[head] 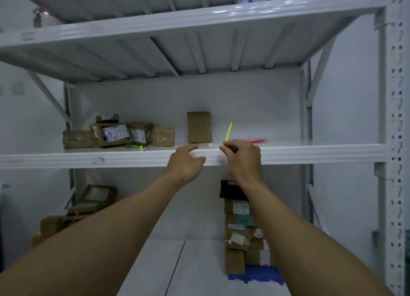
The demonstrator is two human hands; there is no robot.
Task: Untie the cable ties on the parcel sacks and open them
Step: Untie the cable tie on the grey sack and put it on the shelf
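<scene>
While both forearms reach up to the shelf (310, 154), the right hand (243, 153) pinches a yellow cable tie (228, 132) upright at its front edge; the left hand (186, 160) hangs beside it, fingers loosely spread. Cardboard parcels (117, 133) lie behind.
</scene>
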